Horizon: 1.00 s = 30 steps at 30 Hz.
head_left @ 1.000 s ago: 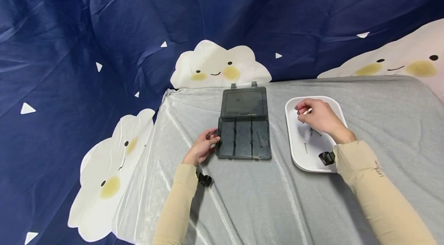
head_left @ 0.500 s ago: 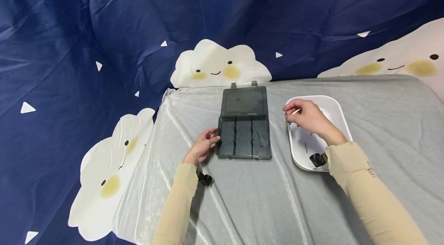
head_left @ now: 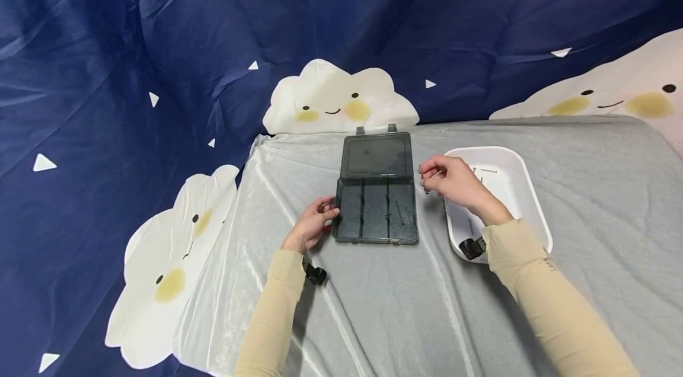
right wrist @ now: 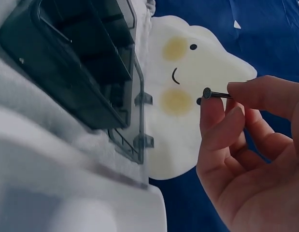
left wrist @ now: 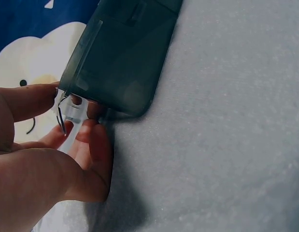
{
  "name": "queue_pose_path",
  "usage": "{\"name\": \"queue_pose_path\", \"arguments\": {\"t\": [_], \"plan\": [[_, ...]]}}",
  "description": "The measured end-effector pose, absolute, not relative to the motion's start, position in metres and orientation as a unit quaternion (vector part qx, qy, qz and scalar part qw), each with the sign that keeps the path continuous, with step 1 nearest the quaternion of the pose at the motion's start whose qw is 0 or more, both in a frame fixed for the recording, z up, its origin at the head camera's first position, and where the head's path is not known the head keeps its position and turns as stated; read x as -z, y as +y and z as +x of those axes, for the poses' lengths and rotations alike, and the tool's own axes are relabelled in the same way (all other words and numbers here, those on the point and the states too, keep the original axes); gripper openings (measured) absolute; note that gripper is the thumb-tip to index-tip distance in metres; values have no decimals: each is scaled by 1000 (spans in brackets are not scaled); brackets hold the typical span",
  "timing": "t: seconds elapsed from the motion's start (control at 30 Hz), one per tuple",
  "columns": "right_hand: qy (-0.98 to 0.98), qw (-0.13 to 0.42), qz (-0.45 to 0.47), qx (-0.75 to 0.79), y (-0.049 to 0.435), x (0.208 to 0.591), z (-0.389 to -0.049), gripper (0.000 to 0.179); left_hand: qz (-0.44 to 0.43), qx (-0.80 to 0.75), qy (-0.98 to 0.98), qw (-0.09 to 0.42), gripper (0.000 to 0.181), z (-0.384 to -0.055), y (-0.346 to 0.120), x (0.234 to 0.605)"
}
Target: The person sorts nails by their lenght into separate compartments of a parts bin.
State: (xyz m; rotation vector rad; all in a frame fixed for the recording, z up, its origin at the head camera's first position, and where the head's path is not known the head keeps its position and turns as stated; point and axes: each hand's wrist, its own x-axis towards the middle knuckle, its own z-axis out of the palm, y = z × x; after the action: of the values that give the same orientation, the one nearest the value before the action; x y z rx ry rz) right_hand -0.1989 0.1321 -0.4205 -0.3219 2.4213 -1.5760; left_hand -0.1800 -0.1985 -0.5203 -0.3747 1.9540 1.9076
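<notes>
A dark, see-through compartment box [head_left: 348, 211] stands with its lid [head_left: 376, 156] folded back. Its right column holds several thin nails [head_left: 409, 218]. My left hand [head_left: 308, 227] grips the box's left edge; in the left wrist view the thumb and curled fingers meet at the box corner. Between the box and the white tray [head_left: 540, 220], my right hand [head_left: 459, 183] is raised, pinching a nail [right wrist: 218, 94] between thumb and fingers. The nail's round flat head shows in the right wrist view; fingers hide part of its shank.
More nails [head_left: 485, 171] lie inside the white tray, partly hidden by the right hand and wrist. Grey cloth [head_left: 384, 300] covers the surface under box and tray. A blue curtain [head_left: 459, 27] with cloud prints hangs behind.
My right hand has moved left from over the white tray, past its left rim toward the box, carrying the nail. The left hand and the box have stayed in place.
</notes>
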Motion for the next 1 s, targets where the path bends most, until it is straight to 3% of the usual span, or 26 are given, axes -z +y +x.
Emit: {"name": "queue_pose_path", "arguments": {"t": [0.6, 1.0], "plan": [[812, 102, -57, 571, 105, 435, -203, 24, -134, -677, 696, 195, 50, -179, -199, 521], [853, 105, -15, 511, 94, 450, -202, 25, -133, -681, 693, 194, 49, -179, -199, 519]]}}
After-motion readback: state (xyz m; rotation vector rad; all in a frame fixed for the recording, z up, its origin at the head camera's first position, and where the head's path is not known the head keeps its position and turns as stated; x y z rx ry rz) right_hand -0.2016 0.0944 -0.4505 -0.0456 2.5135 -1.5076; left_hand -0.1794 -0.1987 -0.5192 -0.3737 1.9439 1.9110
